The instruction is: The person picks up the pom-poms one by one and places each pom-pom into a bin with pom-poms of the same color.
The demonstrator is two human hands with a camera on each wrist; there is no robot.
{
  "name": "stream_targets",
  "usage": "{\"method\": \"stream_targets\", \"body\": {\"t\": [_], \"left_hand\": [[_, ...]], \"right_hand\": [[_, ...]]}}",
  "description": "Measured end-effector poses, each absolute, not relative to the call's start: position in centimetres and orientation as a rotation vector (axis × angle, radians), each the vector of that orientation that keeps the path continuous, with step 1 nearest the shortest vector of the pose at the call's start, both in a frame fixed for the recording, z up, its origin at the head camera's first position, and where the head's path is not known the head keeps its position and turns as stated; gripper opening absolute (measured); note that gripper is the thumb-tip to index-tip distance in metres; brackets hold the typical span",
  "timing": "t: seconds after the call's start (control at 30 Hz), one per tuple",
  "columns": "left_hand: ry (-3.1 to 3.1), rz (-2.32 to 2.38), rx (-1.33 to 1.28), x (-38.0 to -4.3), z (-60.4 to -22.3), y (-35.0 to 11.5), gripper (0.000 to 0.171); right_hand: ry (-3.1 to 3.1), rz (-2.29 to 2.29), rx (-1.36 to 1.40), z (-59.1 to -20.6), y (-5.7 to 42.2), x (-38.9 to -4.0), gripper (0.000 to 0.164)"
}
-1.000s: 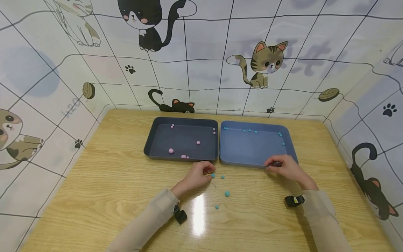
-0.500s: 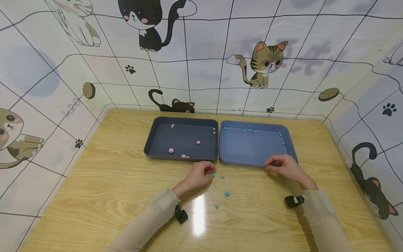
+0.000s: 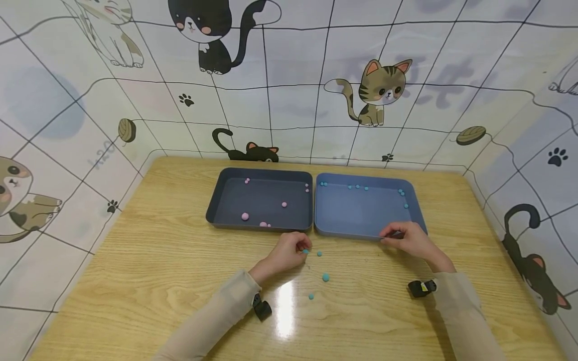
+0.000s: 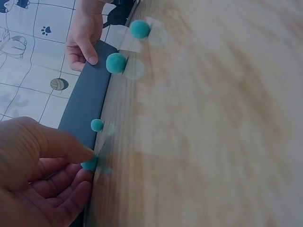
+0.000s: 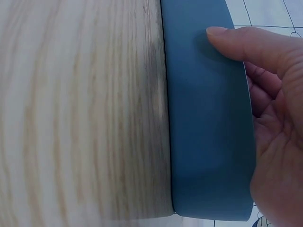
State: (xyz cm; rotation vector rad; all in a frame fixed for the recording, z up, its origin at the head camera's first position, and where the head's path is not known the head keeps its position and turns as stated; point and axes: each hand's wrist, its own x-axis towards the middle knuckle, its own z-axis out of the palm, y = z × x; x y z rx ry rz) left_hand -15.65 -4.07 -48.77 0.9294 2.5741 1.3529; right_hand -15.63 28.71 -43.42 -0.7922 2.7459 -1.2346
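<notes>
My left hand (image 3: 285, 253) pinches a small teal pom-pom (image 4: 89, 163) between thumb and fingers, low over the table in front of the trays. Beside it lies another small teal pom-pom (image 3: 319, 253). Closer to me are a larger teal pom-pom (image 3: 325, 277) and a small one (image 3: 311, 297). My right hand (image 3: 410, 239) grips the near wall of the blue tray (image 3: 347, 234) by its right corner. In the right wrist view its thumb (image 5: 227, 40) presses the tray's outer side, fingers behind the rim. Several teal pom-poms (image 3: 357, 187) lie in the blue tray, mostly along its far and right walls.
Left of the blue tray, edges close together, stands a dark grey tray (image 3: 259, 173) with several pink pom-poms (image 3: 245, 216). Both trays rest on a wooden table (image 3: 171, 225). A wall covering with cat drawings (image 3: 293, 100) encloses the table's back and sides.
My left hand has shifted slightly right, its fingers now covering more of the teal pom-pom. The right hand stays on the blue tray's wall.
</notes>
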Motion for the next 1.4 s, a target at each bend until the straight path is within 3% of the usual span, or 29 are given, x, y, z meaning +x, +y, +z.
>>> {"method": "stream_targets", "body": {"t": [0.5, 0.93, 1.23, 1.4], "left_hand": [[2.434, 1.536, 0.916, -15.7, -47.8, -3.0, 0.015], [2.337, 1.701, 0.883, -17.3, -45.4, -1.4, 0.014], [2.309, 1.755, 0.845, -19.6, -44.0, -0.7, 0.016], [2.292, 1.793, 0.839, -20.6, -43.3, 0.1, 0.015]], "right_hand": [[2.718, -1.265, -0.758, -46.6, 30.6, -16.9, 0.005], [2.723, -1.267, -0.736, -46.5, 30.5, -16.8, 0.005], [2.762, -1.212, -0.734, -44.0, 29.1, -15.9, 0.010], [2.740, -1.244, -0.721, -45.3, 29.8, -16.4, 0.010]]}}
